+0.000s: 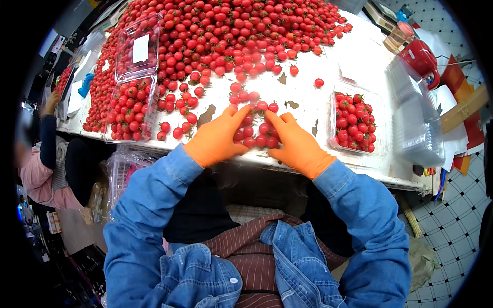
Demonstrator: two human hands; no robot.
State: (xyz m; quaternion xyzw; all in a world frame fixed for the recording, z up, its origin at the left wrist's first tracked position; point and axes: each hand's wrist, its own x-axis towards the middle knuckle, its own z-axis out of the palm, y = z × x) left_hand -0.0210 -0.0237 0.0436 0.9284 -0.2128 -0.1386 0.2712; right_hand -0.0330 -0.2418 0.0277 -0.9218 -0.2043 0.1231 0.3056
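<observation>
Both my hands wear orange gloves. My left hand and my right hand lie flat on the white table, cupped around a small cluster of cherry tomatoes near the front edge. The fingers are spread and touch the tomatoes from both sides; neither hand holds any. A clear plastic punnet filled with tomatoes stands just right of my right hand. A large heap of cherry tomatoes covers the far half of the table.
At the left, a filled open punnet and its clear lid with a white label. A stack of clear empty punnets and a red tape dispenser sit at the right. Another person sits at far left.
</observation>
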